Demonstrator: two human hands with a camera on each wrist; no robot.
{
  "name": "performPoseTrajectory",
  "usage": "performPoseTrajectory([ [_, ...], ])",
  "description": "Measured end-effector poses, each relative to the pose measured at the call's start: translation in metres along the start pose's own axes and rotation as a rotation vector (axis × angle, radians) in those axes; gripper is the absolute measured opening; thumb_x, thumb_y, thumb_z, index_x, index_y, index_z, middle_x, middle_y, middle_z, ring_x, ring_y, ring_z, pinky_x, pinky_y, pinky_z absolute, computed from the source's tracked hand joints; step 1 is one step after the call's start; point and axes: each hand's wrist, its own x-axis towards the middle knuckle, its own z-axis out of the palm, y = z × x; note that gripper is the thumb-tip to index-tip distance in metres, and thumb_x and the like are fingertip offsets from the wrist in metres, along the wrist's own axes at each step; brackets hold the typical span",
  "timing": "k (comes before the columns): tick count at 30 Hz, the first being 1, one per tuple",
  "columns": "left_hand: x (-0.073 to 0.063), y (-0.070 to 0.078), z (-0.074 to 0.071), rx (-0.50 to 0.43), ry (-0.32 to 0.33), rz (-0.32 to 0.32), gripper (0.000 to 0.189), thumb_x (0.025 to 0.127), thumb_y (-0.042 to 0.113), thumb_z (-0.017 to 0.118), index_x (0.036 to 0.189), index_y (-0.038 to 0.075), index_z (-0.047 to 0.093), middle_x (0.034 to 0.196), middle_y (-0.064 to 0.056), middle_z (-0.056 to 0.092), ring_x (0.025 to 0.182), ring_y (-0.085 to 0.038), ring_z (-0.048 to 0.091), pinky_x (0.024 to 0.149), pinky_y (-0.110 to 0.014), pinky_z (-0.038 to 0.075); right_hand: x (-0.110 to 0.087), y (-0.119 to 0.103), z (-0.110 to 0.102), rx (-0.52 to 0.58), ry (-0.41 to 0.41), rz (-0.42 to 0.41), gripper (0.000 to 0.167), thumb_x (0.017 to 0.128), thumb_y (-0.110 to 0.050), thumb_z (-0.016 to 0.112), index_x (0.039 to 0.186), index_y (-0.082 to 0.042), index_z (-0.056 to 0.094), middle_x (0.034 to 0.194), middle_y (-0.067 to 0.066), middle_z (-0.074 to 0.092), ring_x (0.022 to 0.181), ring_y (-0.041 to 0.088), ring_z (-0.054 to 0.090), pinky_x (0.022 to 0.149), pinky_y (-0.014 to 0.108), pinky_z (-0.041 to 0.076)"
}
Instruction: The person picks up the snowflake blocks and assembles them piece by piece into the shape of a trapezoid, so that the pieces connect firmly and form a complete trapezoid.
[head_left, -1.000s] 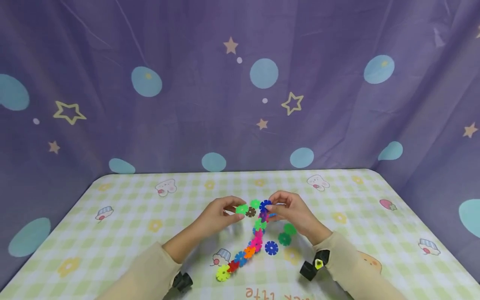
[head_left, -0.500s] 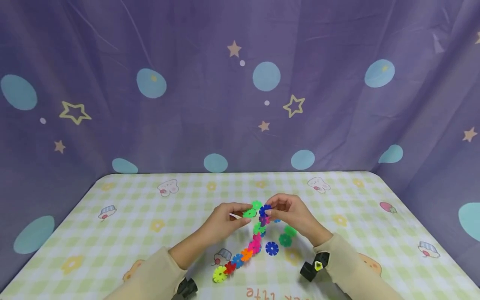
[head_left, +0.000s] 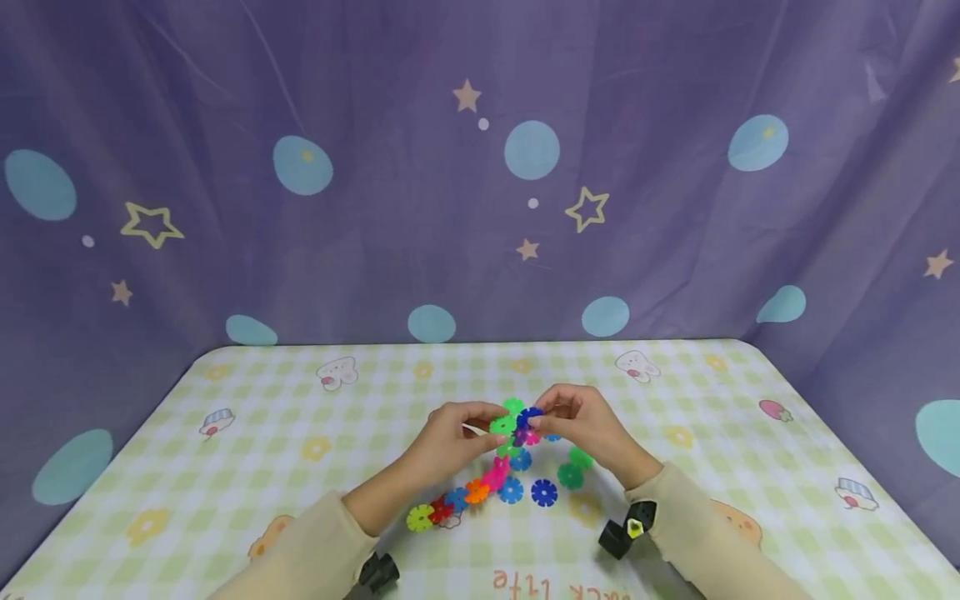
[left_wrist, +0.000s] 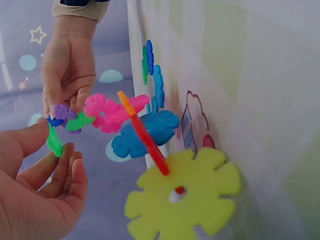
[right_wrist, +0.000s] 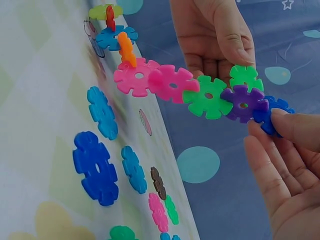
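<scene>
Chain of slotted discs (right_wrist: 173,84), extending from the right grip (head_left: 583,423) toward the person; that grip pinches the dark blue end disc (right_wrist: 272,111). Just beside this end, the left grip (head_left: 452,437) pinches a green disc (right_wrist: 245,77). Loose discs (head_left: 544,492) lie below the right grip on the checked desk (head_left: 262,433); beyond both grips, a purple curtain (head_left: 375,225).
</scene>
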Motion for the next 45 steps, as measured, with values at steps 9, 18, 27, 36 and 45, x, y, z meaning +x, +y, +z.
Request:
performPoseTrajectory([
  [9,0.0008,-0.0008,0.0048,-0.037,0.004,-0.001,0.036,0.087,0.020,0.068,0.121,0.006,0.064,0.116,-0.008,0.066,0.091,-0.017,0.063,0.075,-0.023,0.053,0.0002,-0.0009,-0.0005,0.037,-0.004,-0.017,0.003,0.086,-0.001,0.066,0.085,-0.003,0.064,0.077,0.004,0.067,0.070,0.034,0.065,0.070,0.049,0.054],
  [18,0.0022,0.0021,0.0011,-0.017,0.016,-0.006,0.033,0.084,0.019,0.072,0.114,0.007,0.069,0.104,-0.005,0.069,0.075,-0.012,0.061,0.064,-0.022,0.053,0.0009,-0.0016,-0.0016,0.079,-0.058,-0.055,0.014,0.085,-0.004,0.068,0.082,0.005,0.059,0.077,0.004,0.066,0.072,0.032,0.067,0.072,0.049,0.054],
  [27,0.0023,0.0054,0.0004,0.025,0.001,-0.002,0.030,0.082,0.020,0.074,0.111,0.014,0.071,0.103,0.001,0.069,0.078,-0.011,0.060,0.065,-0.025,0.053,0.0003,-0.0036,0.0008,0.099,-0.078,-0.046,0.015,0.084,0.000,0.068,0.080,0.010,0.057,0.076,0.005,0.066,0.071,0.027,0.068,0.074,0.044,0.056],
  [36,0.0028,0.0080,0.0008,0.062,0.008,0.067,0.032,0.080,0.020,0.075,0.109,0.008,0.072,0.100,-0.002,0.070,0.078,-0.009,0.060,0.067,-0.023,0.052,-0.0002,-0.0064,0.0032,0.101,-0.076,-0.032,0.016,0.082,0.002,0.069,0.077,0.010,0.056,0.073,0.003,0.064,0.069,0.023,0.068,0.073,0.042,0.056],
  [45,0.0050,0.0053,-0.0019,-0.028,-0.016,-0.037,0.034,0.078,0.027,0.078,0.109,0.013,0.072,0.099,0.002,0.070,0.080,-0.013,0.060,0.069,-0.027,0.053,0.0029,-0.0059,-0.0049,0.089,-0.240,-0.021,0.015,0.088,-0.005,0.065,0.097,0.006,0.058,0.089,0.006,0.064,0.081,0.022,0.063,0.080,0.038,0.054],
])
